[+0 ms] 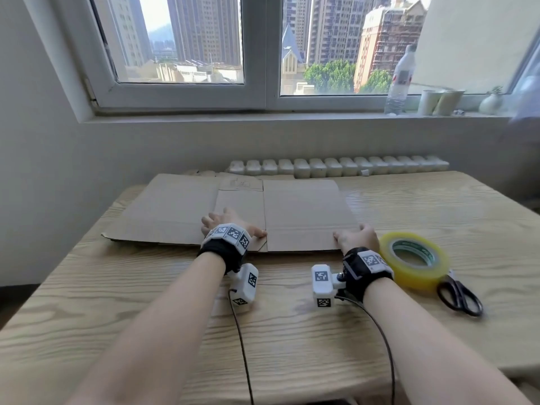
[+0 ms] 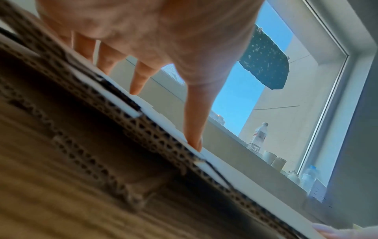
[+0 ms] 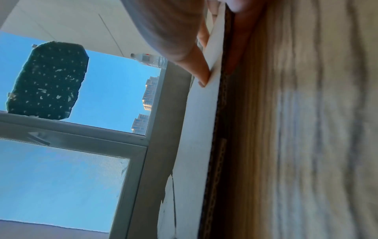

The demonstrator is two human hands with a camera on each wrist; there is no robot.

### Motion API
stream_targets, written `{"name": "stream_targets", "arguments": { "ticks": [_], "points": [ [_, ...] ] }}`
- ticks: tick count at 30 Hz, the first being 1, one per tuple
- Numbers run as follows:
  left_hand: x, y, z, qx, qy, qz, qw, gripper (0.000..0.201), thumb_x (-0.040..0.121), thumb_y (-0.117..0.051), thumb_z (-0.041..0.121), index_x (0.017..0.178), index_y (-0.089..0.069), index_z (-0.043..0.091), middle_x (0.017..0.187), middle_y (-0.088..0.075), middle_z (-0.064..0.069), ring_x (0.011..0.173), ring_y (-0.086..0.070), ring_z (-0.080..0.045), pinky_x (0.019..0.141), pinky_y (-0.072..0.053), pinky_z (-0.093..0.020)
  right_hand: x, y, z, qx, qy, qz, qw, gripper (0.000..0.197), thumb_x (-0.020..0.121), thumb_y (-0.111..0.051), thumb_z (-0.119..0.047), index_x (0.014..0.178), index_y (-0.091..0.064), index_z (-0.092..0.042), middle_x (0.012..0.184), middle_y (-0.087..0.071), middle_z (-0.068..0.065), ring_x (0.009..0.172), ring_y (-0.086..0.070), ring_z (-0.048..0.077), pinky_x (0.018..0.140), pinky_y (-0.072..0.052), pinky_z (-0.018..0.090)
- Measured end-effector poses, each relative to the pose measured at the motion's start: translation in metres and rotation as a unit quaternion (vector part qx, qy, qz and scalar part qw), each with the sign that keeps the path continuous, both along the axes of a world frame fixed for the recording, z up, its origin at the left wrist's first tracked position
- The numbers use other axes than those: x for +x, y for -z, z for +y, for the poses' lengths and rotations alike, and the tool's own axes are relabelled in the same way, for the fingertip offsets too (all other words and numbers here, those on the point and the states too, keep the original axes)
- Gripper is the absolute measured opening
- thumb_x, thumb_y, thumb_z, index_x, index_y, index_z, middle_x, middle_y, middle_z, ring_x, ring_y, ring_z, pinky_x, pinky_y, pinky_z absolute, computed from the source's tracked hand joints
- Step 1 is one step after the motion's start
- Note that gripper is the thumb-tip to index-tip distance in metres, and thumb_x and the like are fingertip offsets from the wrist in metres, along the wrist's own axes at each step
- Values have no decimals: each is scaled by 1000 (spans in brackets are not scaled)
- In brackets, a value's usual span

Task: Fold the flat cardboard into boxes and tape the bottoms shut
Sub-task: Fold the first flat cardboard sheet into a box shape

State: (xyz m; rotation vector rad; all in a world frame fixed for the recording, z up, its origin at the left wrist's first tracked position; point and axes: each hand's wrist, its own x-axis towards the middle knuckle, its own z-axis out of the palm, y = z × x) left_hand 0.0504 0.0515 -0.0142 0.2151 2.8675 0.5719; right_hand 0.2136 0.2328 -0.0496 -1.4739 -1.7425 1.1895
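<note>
Both bare forearms reach up from the bottom of the head view toward the middle of the frame, each wrist wrapped in a black band. The left hand (image 1: pixel 226 223) lies palm down just left of centre, its fingers (image 2: pixel 141 80) straight and spread, tips pressing downward in the left wrist view. The right hand (image 1: pixel 358 236) sits right of centre; in the right wrist view a finger lies on top of a thin edge and the thumb seems to be tucked beneath it, though blur leaves that unsure.

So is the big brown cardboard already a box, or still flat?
Still flat. The brown cardboard sheet lies spread on the wooden table, no walls standing.
</note>
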Motion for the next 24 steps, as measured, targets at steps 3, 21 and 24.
{"name": "stream_targets", "arguments": {
  "ticks": [3, 21, 24],
  "points": [
    [0, -1, -2, 7, 1, -1, 1000, 100, 55, -83, 68, 133, -43, 18, 141, -41, -14, 134, -28, -33, 109, -30, -45, -5, 2, 1, 4, 7, 1, 1000, 49, 78, -75, -19, 122, -57, -7, 125, -63, 15, 110, -62, 32, 82, -45, 28],
    [8, -54, -9, 189, 199, -28, 961, 114, 59, -94, 33, 153, -31, 18, 157, -24, -3, 145, -25, -21, 116, -27, -34, 4, -57, 7, 64, 146, 218, 963, 58, 88, -59, -4, 143, -41, -11, 145, -44, 13, 127, -49, 31, 88, -38, 26],
    [5, -59, -1, 318, 152, 1, 936, 74, 66, -88, 28, 133, -58, 16, 134, -59, -3, 118, -57, -18, 100, -44, -28, 10, -72, 1, 112, 127, 259, 951, 64, 86, -70, -20, 143, -41, -11, 141, -49, 10, 126, -51, 27, 96, -39, 27]
  ]
}}
